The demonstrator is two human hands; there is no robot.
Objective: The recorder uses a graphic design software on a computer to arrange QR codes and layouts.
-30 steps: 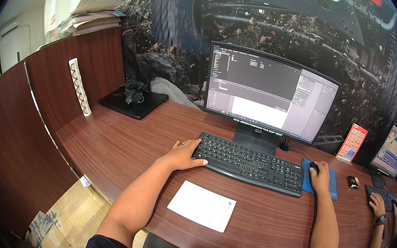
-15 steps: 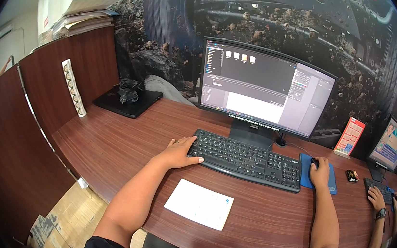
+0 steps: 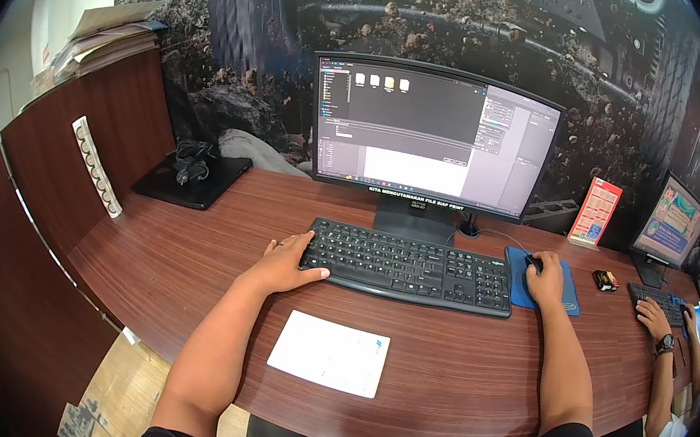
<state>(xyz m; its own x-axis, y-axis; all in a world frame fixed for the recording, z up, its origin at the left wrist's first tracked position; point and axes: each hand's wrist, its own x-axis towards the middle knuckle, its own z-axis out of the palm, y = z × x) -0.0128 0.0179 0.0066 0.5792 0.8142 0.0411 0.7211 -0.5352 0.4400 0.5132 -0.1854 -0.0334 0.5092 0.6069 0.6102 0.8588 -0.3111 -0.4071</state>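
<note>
My left hand [image 3: 283,266] lies at the left end of a black keyboard [image 3: 405,265]. Its fingers are stretched out, with the thumb along the keyboard's near edge and nothing gripped. Over on the right, my right hand [image 3: 545,283] is curled on a dark computer mouse [image 3: 535,263], mostly covered by the fingers. The mouse rests on a blue mouse pad [image 3: 571,295]. Behind the keyboard stands a monitor [image 3: 426,148], whose screen shows a dark window with several file icons over a lighter one. A white sheet or pad of paper [image 3: 330,355] lies between my forearms.
A black flat device [image 3: 219,192] with coiled cables [image 3: 193,163] sits far left, near a white power strip [image 3: 98,166] on the partition. To the right are a red desk card [image 3: 595,212], a small dark box [image 3: 605,281] and a co-worker's hands [image 3: 653,319] at another keyboard.
The whole view has swung slightly right, so the desk and its things sit farther left. Both hands keep their places at the keyboard and the mouse.
</note>
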